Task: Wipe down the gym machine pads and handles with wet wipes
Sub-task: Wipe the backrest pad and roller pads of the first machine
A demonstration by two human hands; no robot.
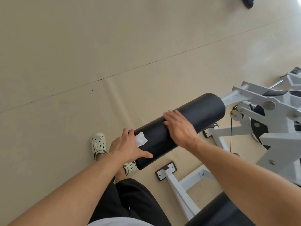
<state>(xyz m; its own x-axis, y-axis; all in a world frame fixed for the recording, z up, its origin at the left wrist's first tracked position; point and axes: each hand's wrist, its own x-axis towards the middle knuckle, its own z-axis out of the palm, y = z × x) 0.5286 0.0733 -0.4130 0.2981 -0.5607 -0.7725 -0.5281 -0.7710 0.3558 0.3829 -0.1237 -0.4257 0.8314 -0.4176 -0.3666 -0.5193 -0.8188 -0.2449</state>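
Observation:
A black cylindrical roller pad (202,115) juts out from a white gym machine (276,128) toward me. My left hand (128,145) presses a white wet wipe (141,139) against the near end of the pad, thumb spread along the pad's side. My right hand (179,128) lies flat on top of the pad's middle, fingers extended and slightly blurred, holding nothing.
Beige floor mats (81,62) stretch to the left and beyond. White frame legs with black foot plates (166,171) stand below the pad. A black seat pad (224,212) shows at the bottom right. My feet in pale clogs (98,145) are beside the pad's end.

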